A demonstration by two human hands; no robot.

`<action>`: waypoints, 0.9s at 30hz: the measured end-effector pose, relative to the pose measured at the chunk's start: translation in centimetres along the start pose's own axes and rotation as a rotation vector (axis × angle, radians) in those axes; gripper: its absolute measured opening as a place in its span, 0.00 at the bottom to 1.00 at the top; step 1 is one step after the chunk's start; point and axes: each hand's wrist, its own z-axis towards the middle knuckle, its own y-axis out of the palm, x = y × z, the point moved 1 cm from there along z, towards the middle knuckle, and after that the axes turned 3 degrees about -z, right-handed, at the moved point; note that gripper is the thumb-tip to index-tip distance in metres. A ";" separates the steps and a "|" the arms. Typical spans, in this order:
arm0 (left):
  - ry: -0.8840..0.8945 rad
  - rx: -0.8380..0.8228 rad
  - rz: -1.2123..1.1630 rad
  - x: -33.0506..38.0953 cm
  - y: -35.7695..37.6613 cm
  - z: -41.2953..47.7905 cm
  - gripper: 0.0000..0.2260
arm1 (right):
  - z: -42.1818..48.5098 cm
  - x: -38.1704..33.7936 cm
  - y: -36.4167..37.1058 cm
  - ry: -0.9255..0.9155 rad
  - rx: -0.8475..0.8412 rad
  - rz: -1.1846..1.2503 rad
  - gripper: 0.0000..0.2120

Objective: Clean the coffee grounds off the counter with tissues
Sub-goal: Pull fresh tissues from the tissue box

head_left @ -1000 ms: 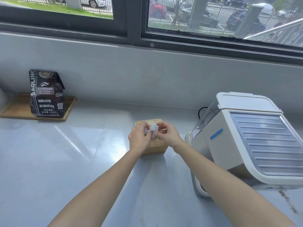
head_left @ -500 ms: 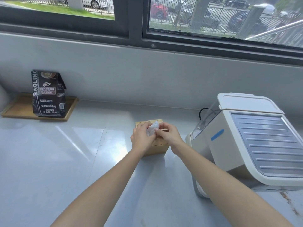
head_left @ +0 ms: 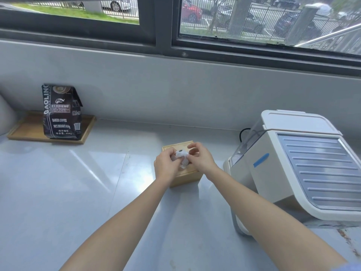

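Grey surface [head_left: 58, 192] is mostly bare near me, with brown grounds [head_left: 345, 236] speckled at the near right by the white machine [head_left: 293, 173]. Further out, my left hand [head_left: 166, 167] and right hand [head_left: 199, 159] both pinch a crumpled tissue [head_left: 181, 158] over the wooden box [head_left: 185, 175]. I'd tug slowly, straight up, so it comes free whole.

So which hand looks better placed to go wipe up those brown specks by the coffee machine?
Probably the right hand. The brown specks lie at the counter's far right, past the coffee machine, on that arm's side. Both hands pinch the tissue; the left hand would have to cross over.
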 end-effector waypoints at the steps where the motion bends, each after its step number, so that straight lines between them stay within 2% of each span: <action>1: -0.004 -0.006 -0.024 -0.1 -0.1 0.0 0.13 | 0.1 0.0 0.0 -0.029 -0.018 -0.070 0.08; 4: -0.036 -0.020 -0.165 -0.1 -0.4 -0.1 0.11 | 0.5 0.2 0.3 -0.027 0.037 -0.122 0.03; 7: -0.071 -0.045 -0.312 -0.3 -1.0 0.0 0.07 | 0.8 0.2 0.4 0.015 0.117 -0.086 0.05; 10: -0.074 -0.057 -0.361 -0.6 -1.1 0.0 0.09 | 0.7 0.2 0.2 0.014 0.151 0.010 0.07; 15: -0.050 -0.008 -0.319 -0.1 -0.5 -0.1 0.06 | 0.3 0.1 0.5 -0.149 0.061 -0.192 0.08; 19: -0.060 0.004 -0.404 0.2 -0.6 0.0 0.05 | 0.6 0.1 0.3 -0.186 0.033 -0.318 0.09; 23: -0.035 0.014 -0.547 1.1 -1.6 0.5 0.05 | 0.4 0.2 0.6 -0.058 0.118 -0.092 0.07; 27: -0.063 -0.054 -0.521 0.8 -2.1 0.8 0.03 | 0.0 -0.4 0.3 -0.040 0.154 0.185 0.06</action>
